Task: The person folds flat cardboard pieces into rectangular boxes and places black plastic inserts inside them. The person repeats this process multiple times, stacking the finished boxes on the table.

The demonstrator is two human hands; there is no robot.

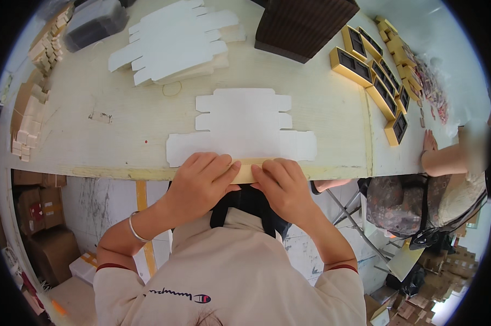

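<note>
A flat white box blank [244, 130] is laid on the worktop [93, 136], with its near edge brought to the worktop's front border, probably so that this edge can be worked close to the body. Along that edge a narrow gold flap [247, 169] is seen, bent up from the sheet. The left hand [199, 182] is placed on the left part of the flap and the right hand [281, 185] on the right part; the fingers of both hands are curled down and pressed on the gold strip, so the crease seems to be held firm from two sides. Nothing is enclosed in either hand; the fingers only press.

Further back, a stack of the same white blanks [175, 41] is kept within reach. To the right, finished gold boxes with dark inserts [378, 70] are set in rows, apart from the flat sheets, and a dark ribbed block [305, 22] stands behind them. Small cream boxes [31, 119] are piled at the left border. At the right side, the forearm of another person [446, 157] is rested on the worktop.
</note>
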